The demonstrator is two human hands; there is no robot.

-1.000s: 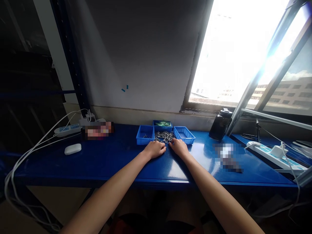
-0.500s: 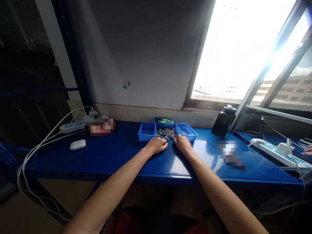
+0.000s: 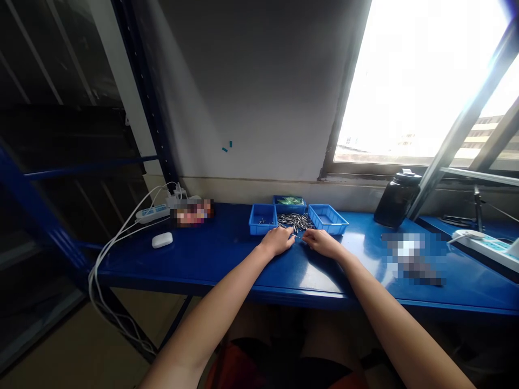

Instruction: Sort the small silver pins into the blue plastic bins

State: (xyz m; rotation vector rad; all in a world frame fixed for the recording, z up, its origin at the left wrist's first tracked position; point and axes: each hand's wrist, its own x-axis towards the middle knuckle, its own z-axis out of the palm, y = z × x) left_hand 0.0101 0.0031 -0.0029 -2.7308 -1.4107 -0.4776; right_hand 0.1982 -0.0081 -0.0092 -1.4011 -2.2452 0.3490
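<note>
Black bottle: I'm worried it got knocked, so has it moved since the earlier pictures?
No. The view has shifted, but the black bottle stands in the same spot, just left of the slanted metal bar's foot.

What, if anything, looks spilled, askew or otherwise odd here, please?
Many small metal pieces lie in a loose heap on the blue table, between the side trays rather than in one; this looks like a spill but may be deliberate. White cables dangle untidily at the table's left end. No clear damage shows.
</note>
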